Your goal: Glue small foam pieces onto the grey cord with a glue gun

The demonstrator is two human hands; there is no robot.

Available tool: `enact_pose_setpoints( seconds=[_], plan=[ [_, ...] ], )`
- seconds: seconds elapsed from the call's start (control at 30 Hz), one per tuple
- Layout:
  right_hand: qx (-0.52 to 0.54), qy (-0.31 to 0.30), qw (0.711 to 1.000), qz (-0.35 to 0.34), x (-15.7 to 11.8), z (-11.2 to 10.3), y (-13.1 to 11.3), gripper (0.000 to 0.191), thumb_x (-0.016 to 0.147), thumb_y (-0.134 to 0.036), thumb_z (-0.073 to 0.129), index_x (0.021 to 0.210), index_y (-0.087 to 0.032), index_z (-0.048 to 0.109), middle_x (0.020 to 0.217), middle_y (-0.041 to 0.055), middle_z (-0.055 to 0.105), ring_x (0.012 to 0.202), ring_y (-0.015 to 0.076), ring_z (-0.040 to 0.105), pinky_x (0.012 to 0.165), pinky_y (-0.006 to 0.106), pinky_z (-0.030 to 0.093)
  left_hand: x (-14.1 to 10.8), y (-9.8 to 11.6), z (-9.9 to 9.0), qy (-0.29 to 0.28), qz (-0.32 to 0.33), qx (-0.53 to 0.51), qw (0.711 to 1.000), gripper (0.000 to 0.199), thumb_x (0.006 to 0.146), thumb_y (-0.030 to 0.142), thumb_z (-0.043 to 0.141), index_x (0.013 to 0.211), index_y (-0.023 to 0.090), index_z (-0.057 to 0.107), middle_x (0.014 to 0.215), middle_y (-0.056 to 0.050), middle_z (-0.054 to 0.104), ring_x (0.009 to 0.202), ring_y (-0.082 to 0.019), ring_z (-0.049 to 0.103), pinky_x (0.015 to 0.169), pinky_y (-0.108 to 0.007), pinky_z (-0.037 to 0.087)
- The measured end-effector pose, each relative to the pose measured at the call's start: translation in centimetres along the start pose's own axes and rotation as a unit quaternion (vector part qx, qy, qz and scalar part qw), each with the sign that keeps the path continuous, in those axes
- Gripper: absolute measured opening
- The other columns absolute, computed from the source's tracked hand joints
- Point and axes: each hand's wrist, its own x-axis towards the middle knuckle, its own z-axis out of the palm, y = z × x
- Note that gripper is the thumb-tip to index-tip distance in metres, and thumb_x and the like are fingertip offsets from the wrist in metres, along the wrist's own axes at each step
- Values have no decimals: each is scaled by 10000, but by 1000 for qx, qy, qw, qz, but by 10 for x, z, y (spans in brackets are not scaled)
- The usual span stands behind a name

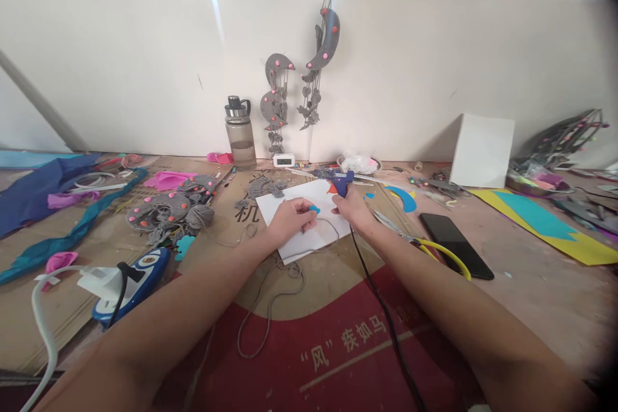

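Mid-frame, the left hand [292,217] pinches a blue craft piece [315,209], best held by its edge; the right hand [355,207] grips the glue gun [342,184].

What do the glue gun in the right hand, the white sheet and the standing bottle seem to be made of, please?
Glue gun: probably smooth, hard plastic, from its moulded blue body.
White sheet: matt paper or card, by its thin, straight edges.
Bottle: smooth, tinted plastic perhaps, since liquid shows through; glass is possible.
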Motion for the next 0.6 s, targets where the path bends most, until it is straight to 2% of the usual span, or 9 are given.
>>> enact_pose_setpoints(
  seconds=[0.1, 0.2, 0.3, 0.43, 0.6],
  plan=[
    [144, 5, 989, -35, -7, 8, -2, 419, 673, -209, 562, 1078, -210, 454, 1079, 65, 593, 769, 137, 613, 558, 260, 558, 6, 1, -5, 78, -12, -82, 994, 211, 698, 310, 721, 802, 149, 633, 668, -44, 667, 429, -72, 484, 393, -198, 311],
    [206, -11, 976, -72, -17, 14, -9, 369, 687, -230, 548, 1039, -213, 437, 1076, 51, 592, 729, 118, 604, 540, 255, 549, 13, -1, -12, 159, -2, -178, 971, 255, 666, 312, 754, 807, 143, 626, 742, -41, 665, 465, -46, 484, 405, -185, 286],
    [238, -47, 965, -104, -26, 18, -13, 324, 727, -256, 539, 1029, -218, 430, 1071, 47, 619, 668, 103, 583, 509, 250, 506, 17, -4, -18, 206, -10, -202, 957, 282, 662, 321, 756, 819, 142, 604, 725, -24, 646, 460, -39, 470, 414, -186, 281],
    [172, -62, 975, -124, -31, 17, -12, 233, 772, -272, 531, 988, -212, 472, 962, 33, 645, 616, 106, 541, 554, 266, 468, 19, -9, -21, 208, -2, -196, 958, 270, 670, 322, 746, 789, 136, 591, 705, -18, 628, 477, -40, 468, 433, -187, 300],
    [45, -44, 982, -179, -37, 12, -14, 228, 838, -284, 484, 1046, -197, 513, 1003, 71, 625, 892, 191, 581, 831, 350, 455, 20, -14, -22, 201, 14, -194, 960, 225, 696, 294, 720, 802, 125, 615, 711, -25, 632, 490, -46, 469, 445, -198, 311]
  ],
)
